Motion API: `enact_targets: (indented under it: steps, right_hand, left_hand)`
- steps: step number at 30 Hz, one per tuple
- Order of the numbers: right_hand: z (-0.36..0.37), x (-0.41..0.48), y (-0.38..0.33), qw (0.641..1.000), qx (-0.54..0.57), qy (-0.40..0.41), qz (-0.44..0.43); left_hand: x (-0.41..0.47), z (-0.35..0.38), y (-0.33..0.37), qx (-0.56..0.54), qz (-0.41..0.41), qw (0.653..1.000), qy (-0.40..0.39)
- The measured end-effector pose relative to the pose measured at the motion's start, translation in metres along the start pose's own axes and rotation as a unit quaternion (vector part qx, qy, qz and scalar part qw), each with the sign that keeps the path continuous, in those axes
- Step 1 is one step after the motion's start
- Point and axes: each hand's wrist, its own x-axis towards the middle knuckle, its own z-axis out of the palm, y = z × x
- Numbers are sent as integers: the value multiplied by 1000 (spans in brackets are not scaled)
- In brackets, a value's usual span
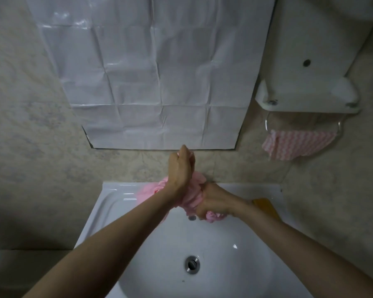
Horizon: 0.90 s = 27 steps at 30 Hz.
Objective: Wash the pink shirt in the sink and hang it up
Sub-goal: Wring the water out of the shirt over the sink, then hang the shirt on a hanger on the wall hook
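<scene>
The pink shirt point(193, 197) is bunched into a twisted roll above the back of the white sink point(241, 250). My left hand point(179, 171) grips the roll's upper end, raised in front of the wall. My right hand point(213, 200) grips its lower end just above the basin. A pink fold spills out behind my left wrist over the sink's back rim, and another tuft pokes out under my right hand. The tap is mostly hidden behind the shirt and my hands.
The metal drain point(192, 264) sits in the basin's middle. A yellow object point(265, 206) lies on the sink's right rim behind my right forearm. A pink-and-white striped cloth point(297, 144) hangs on a metal towel ring under a white shelf point(306, 102). Creased white sheeting point(155, 72) covers the wall.
</scene>
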Motion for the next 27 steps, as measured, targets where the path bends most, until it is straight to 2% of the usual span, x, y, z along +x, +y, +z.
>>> enact_targets:
  steps: [3, 6, 8, 11, 13, 15, 17, 18, 19, 21, 22, 23, 25, 27]
  right_hand:
    - [-6, -5, 4, 999, -28, 24, 2]
    - [-18, -17, 6, 997, -59, 53, 13]
    - [-27, -30, 8, 991, -103, 82, 15]
    - [-39, -49, 15, 979, -145, 138, 24]
    - [-45, -61, 22, 974, -145, 170, 36]
    - [-49, -75, 24, 965, -139, 222, 34]
    - [-48, -87, 23, 951, -121, 282, 41]
    - [-46, -94, 21, 940, -103, 321, 44]
    - [-42, -102, 17, 926, -80, 367, 51]
    - [-29, -121, 8, 889, -51, 450, 68]
    - [-20, -130, 5, 872, -43, 482, 73]
    - [-11, -140, 2, 856, -36, 510, 78]
    - [10, -161, -5, 818, -19, 563, 112]
    - [37, -184, -11, 782, -13, 605, 150]
  left_hand:
    - [0, 5, -2, -1, 6, 1000, -27]
    - [7, 6, -3, 81, 2, 988, -131]
    - [13, -3, 1, 128, -39, 952, -274]
    - [38, -23, 14, 232, -71, 846, -475]
    - [54, -30, 26, 267, -61, 802, -531]
    - [66, -30, 38, 281, -8, 798, -533]
    - [74, -25, 44, 234, 12, 799, -553]
    - [73, -21, 49, 231, 4, 788, -570]
    - [69, -18, 52, 236, -1, 759, -606]
    - [52, -11, 59, 307, 5, 667, -679]
    - [41, -9, 60, 336, 2, 632, -699]
    - [28, -6, 62, 332, 2, 616, -714]
    - [2, 3, 59, 308, -34, 613, -726]
    - [-31, 7, 52, 270, -72, 631, -723]
